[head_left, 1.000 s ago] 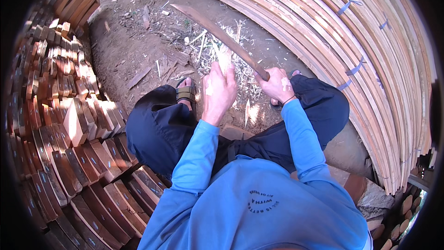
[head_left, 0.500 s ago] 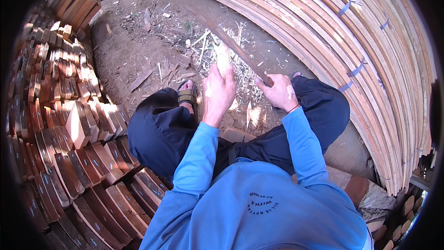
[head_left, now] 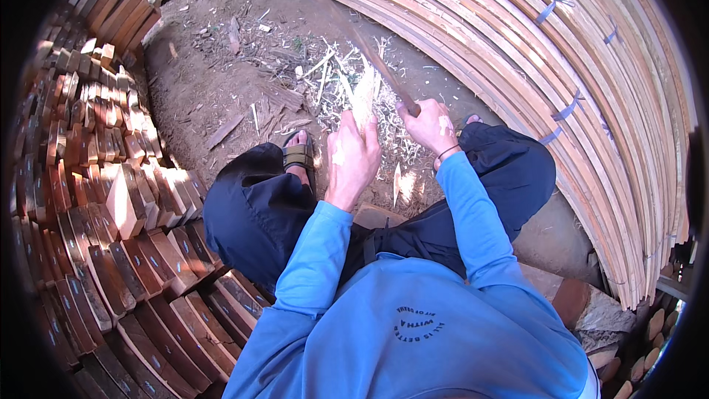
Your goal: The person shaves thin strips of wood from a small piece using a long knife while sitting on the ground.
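Observation:
My left hand [head_left: 353, 155] is closed around a pale, bright piece of wood [head_left: 363, 96], which points away from me over the ground. Gripped in my right hand [head_left: 433, 130] is the handle end of a long, dark machete [head_left: 375, 58]. Its blade slants up and to the left, past the right side of the wood, and its far end is blurred by motion. Whether the edge touches the wood I cannot tell. Thin wood shavings [head_left: 325, 89] lie scattered under and around both hands.
Stacks of cut wooden blocks [head_left: 140, 266] rise along the left side. A pile of long planks [head_left: 473, 37], tied with blue straps [head_left: 569, 107], curves along the right. A small pointed wood piece [head_left: 396, 185] lies between my sandalled feet. Bark scraps [head_left: 225, 131] lie on the dirt.
My right hand and the machete have moved slightly up and to the left. My left hand has shifted a little to the right and down with the wood.

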`<move>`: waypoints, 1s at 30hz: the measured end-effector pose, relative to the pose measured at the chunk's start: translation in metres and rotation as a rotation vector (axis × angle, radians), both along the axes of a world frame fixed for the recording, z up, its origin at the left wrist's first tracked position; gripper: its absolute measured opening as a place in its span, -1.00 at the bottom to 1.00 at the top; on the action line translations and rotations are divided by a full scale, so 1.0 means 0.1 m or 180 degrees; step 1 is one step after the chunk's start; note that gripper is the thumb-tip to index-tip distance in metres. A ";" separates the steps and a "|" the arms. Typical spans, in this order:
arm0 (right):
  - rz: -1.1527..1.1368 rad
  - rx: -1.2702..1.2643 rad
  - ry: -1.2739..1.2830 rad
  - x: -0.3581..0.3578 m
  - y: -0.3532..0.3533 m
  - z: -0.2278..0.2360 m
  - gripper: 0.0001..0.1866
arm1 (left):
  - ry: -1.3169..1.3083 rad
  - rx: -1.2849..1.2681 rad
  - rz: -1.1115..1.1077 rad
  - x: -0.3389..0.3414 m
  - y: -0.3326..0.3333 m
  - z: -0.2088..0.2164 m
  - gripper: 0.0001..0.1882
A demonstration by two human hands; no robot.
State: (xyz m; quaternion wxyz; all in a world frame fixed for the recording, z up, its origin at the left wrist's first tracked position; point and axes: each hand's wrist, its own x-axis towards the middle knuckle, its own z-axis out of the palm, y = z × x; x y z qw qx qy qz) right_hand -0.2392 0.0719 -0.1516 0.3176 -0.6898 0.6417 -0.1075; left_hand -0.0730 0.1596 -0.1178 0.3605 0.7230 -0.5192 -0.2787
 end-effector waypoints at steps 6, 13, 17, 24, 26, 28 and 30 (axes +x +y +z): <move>-0.0292 0.0010 -0.0155 -0.13 -0.07 0.06 -0.48 | 0.0228 -0.0066 0.0066 0.04 -0.07 -0.05 -0.68; 0.0282 -0.0050 -0.0178 -0.16 0.35 0.30 -0.51 | 0.0096 -0.0200 0.0187 0.02 -0.08 -0.07 -0.71; 0.0393 -0.0189 -0.0099 -0.22 0.44 0.22 -0.49 | -0.0107 -0.0193 0.0159 0.03 -0.08 -0.09 -0.71; 0.0171 -0.0109 0.0203 -0.14 0.35 0.08 -0.50 | -0.0233 -0.0448 0.0092 0.00 -0.09 -0.13 -0.72; 0.0087 -0.0015 0.0213 -0.10 0.29 0.01 -0.50 | -0.0307 -0.0327 0.0052 -0.01 -0.09 -0.12 -0.72; 0.0007 0.0192 0.0155 -0.07 0.23 -0.02 -0.48 | -0.0281 -0.0284 0.0055 -0.01 -0.09 -0.12 -0.71; 0.0051 0.0239 0.0162 -0.03 0.18 -0.02 -0.48 | -0.0154 -0.0320 0.0097 -0.01 -0.09 -0.12 -0.70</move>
